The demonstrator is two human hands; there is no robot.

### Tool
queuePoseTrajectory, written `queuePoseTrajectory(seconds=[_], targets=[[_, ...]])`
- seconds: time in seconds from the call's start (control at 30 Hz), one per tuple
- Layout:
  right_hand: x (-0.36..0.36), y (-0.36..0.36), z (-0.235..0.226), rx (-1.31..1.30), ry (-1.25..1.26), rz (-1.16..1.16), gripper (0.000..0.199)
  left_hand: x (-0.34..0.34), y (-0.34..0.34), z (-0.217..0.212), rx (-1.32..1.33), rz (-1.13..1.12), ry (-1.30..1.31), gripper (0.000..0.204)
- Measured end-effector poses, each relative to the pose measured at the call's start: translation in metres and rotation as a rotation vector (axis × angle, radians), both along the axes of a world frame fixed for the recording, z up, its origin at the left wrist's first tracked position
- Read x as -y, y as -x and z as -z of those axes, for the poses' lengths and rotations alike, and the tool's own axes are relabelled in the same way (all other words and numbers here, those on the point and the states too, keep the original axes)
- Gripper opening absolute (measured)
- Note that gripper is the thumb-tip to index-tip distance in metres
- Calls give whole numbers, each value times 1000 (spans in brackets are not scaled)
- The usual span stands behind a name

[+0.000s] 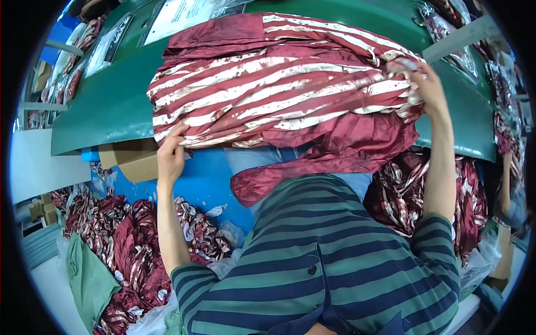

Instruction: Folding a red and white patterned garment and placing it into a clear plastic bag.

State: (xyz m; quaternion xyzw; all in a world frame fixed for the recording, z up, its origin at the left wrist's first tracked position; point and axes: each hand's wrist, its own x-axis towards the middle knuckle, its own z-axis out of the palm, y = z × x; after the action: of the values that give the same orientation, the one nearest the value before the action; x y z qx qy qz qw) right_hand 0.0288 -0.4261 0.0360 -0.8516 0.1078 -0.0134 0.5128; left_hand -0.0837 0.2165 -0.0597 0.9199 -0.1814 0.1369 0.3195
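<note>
A big bundle of shiny maroon fabric with white stripes (pixel 279 84) lies on the green table (pixel 106 106), part of it hanging over the near edge. My left hand (pixel 170 153) grips the bundle's lower left edge at the table's rim. At the bundle's right end my right hand (pixel 427 84) is closed on a crumpled fold of the same fabric. Both my forearms are bare; green and navy striped sleeves show below.
More maroon patterned fabric is heaped at lower left (pixel 128 245) and lower right (pixel 407 195). A blue bin (pixel 201 184) and cardboard pieces (pixel 131 159) sit under the table edge. Packaged items (pixel 109 44) lie at the table's far left. Another person's arm (pixel 505 184) shows at right.
</note>
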Motion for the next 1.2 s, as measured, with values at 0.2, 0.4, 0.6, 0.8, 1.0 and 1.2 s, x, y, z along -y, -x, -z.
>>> queuePoseTrajectory(seconds=[0.2,0.4,0.6,0.8,1.0,1.2], targets=[[38,12,11,-175,267,-27,36,-16,-8,-30,-246,81,63,32],[29,33,24,-20,348,-128,42,14,-56,-87,-142,-240,45,23],[-19,51,2,133,540,70,49,-15,-127,-25,36,-213,-274,25],[27,55,62,154,193,143,54,-18,-151,5,321,-360,-68,27],[58,39,78,-192,719,311,47,-76,-148,-11,-56,-778,-92,40],[19,28,80,-56,627,278,39,-73,-145,-11,-187,-599,-213,34]])
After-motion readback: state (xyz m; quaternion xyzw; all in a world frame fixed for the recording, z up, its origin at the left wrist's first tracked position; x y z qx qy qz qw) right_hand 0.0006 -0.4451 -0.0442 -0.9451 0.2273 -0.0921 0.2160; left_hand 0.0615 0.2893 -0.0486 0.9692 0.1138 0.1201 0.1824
